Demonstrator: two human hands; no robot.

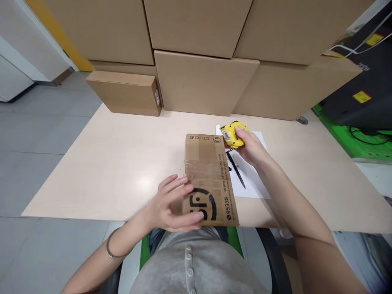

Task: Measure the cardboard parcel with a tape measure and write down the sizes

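A brown cardboard box (206,163) printed with "SF EXPRESS" stands lengthwise at the table's front edge. My left hand (176,204) rests on its left side near the front, fingers apart, the tips touching the top face. In my right hand (248,145) is a yellow tape measure (234,134), held just beyond the box's far right corner. No drawn-out tape shows. Under that hand lies a white sheet of paper (255,183), partly covered by the box, with a black pen (236,170) on it.
Large cardboard boxes (205,83) form a wall along the table's back edge. A smaller flat carton (128,94) stands at the back left of the pale table (137,151). To the right, a black case (358,94) sits on a green surface (337,136).
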